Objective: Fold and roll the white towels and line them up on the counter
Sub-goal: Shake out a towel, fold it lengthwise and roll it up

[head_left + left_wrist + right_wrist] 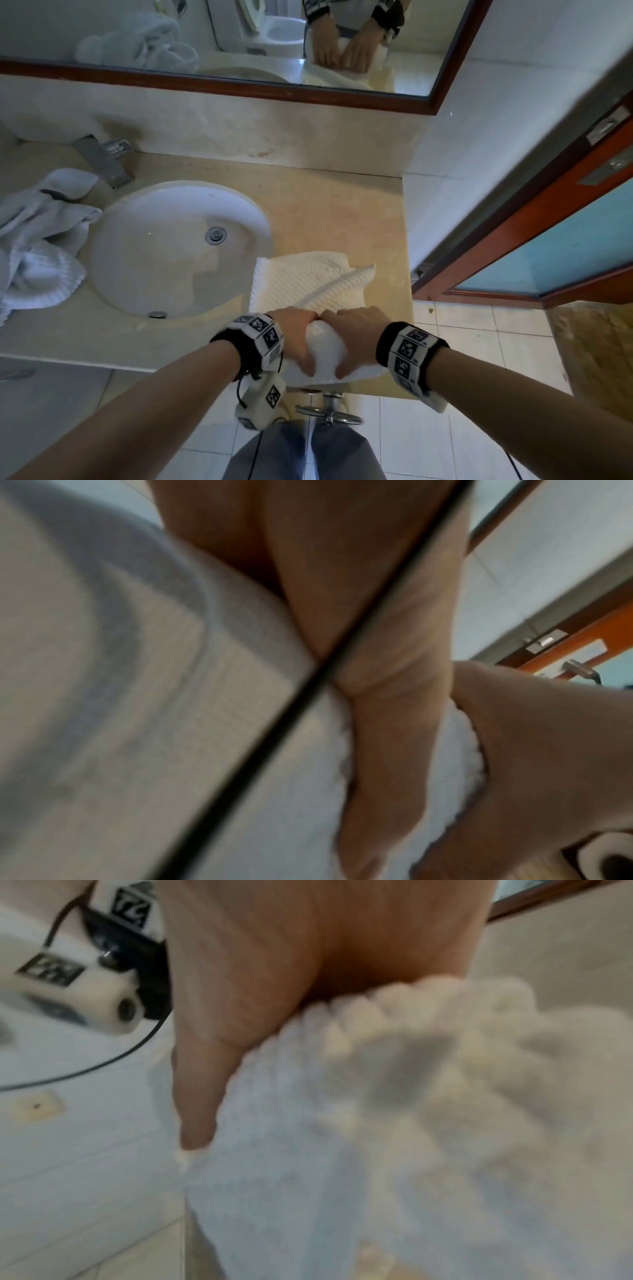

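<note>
A folded white towel (pixel 310 279) lies on the beige counter (pixel 342 212) to the right of the sink. Its near end is wound into a thick roll (pixel 325 349) at the counter's front edge. My left hand (pixel 294 337) and right hand (pixel 356 337) both grip that roll from above, thumbs on its near side, fingertips meeting at the far side. In the left wrist view, my left thumb (pixel 387 723) presses on the towel (pixel 291 791). In the right wrist view, my right thumb (pixel 198 1091) lies along the towel (pixel 394 1137). A heap of crumpled white towels (pixel 37 246) sits left of the sink.
The round sink basin (pixel 178 246) and its faucet (pixel 102 157) fill the counter's left half. A mirror (pixel 239 41) hangs behind. A tiled wall (pixel 462 164) bounds the counter on the right, beside a wooden door (pixel 548 246). A metal ring fixture (pixel 329 414) juts below the counter's front edge.
</note>
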`<action>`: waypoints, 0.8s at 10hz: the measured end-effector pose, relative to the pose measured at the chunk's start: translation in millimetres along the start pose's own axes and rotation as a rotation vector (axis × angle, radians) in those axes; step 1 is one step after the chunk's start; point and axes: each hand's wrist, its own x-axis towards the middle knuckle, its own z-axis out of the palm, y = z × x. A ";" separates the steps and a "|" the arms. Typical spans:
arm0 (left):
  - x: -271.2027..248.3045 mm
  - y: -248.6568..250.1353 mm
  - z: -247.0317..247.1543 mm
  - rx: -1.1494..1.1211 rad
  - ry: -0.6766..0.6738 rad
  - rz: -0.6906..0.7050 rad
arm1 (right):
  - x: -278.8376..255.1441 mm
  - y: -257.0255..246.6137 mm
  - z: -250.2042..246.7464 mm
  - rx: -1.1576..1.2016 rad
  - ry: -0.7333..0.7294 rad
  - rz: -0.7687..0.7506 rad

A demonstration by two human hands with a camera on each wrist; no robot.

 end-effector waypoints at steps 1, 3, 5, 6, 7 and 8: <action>-4.6 7.4 7.2 0.062 0.109 0.059 | 8.2 3.6 1.2 -0.216 -0.311 0.073; -6.0 9.1 8.0 0.169 0.137 0.013 | 6.5 12.5 -9.1 0.271 -0.126 -0.019; -7.7 5.7 -4.4 -0.039 0.045 0.027 | 26.0 -2.4 15.0 -0.088 0.033 0.136; -24.1 17.7 4.6 0.258 0.125 0.018 | 57.0 -2.9 29.6 0.514 0.380 0.527; -21.6 21.9 -5.2 0.166 0.070 -0.008 | 28.4 8.3 0.1 0.133 -0.026 -0.093; -4.4 -3.4 -12.6 -0.014 -0.081 0.042 | 12.6 8.8 0.6 0.072 -0.092 -0.092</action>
